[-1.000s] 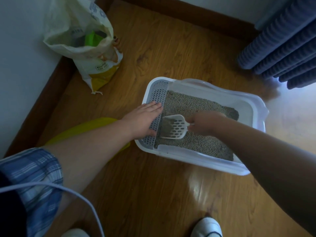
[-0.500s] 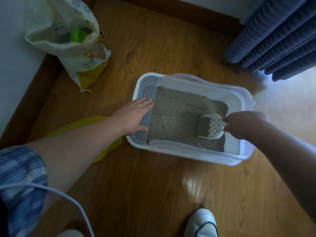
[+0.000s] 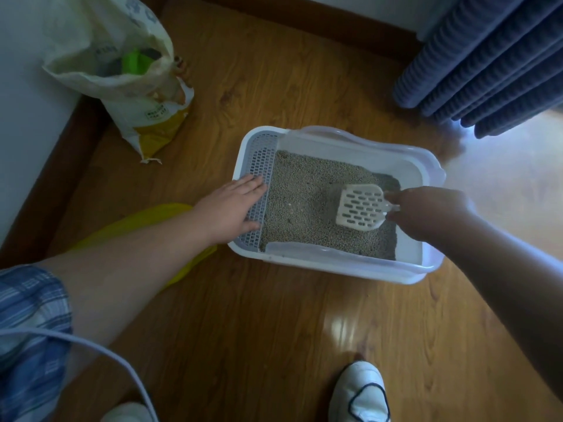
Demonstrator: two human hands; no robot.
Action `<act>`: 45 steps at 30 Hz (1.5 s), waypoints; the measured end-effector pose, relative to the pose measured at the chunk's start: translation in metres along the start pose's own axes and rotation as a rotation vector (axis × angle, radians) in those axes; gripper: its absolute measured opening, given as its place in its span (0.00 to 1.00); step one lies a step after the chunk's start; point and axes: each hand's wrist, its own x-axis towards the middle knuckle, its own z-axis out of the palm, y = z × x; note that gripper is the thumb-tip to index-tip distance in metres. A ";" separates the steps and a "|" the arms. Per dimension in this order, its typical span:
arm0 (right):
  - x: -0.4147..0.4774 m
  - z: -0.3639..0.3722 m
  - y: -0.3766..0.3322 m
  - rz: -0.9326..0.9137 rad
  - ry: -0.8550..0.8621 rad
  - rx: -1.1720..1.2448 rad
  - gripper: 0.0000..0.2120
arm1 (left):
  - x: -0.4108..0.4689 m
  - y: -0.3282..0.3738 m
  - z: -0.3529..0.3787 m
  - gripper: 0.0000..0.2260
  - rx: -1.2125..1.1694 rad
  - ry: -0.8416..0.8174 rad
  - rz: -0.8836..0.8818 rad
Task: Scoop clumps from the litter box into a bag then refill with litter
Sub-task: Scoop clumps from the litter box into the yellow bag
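On the wooden floor [image 3: 243, 315] lies the litter box [image 3: 335, 266], holding grey litter [image 3: 304, 190]. A litter sack [image 3: 146, 117] stands at its 10 o'clock, a yellow bag [image 3: 152, 217] at 8. The left hand [image 3: 228, 211] rests flat, released, on its grille [image 3: 262, 166]. The right hand [image 3: 426, 211] grasps the scoop [image 3: 361, 207] over the litter at 3 o'clock.

The floor [image 3: 274, 330] under me is wood-grained board, glossy enough to throw back light at lower right. The box [image 3: 335, 269] is smooth white plastic, and its grate [image 3: 262, 166] is grey plastic, matt and holed. The litter [image 3: 304, 193] looks grainy and dull grey. The scoop [image 3: 361, 207] is pale slotted plastic. The sack [image 3: 146, 95] at upper left is crinkled, the curtain [image 3: 487, 56] pleated blue cloth, my sleeve [image 3: 27, 315] checked cloth.
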 end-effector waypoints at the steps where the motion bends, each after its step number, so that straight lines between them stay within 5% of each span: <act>1: 0.003 0.000 -0.005 -0.037 -0.028 0.007 0.21 | -0.001 0.000 0.000 0.40 -0.005 -0.002 0.000; 8: 0.016 0.010 -0.063 -0.305 -0.051 0.150 0.21 | -0.004 -0.001 -0.003 0.41 -0.033 -0.032 -0.006; 17: 0.040 0.014 -0.102 -0.341 -0.086 0.116 0.17 | 0.000 -0.001 -0.004 0.42 -0.044 -0.028 -0.033; 25: 0.051 0.034 -0.111 -0.419 -0.089 0.326 0.18 | 0.000 -0.002 -0.003 0.42 -0.050 -0.026 -0.018; 37: 0.030 0.070 -0.042 -0.278 -0.025 0.762 0.20 | 0.000 -0.002 -0.004 0.41 -0.055 -0.031 -0.009; 45: 0.023 0.075 -0.030 -0.249 0.044 0.767 0.23 | 0.001 -0.001 -0.001 0.42 -0.028 -0.025 -0.031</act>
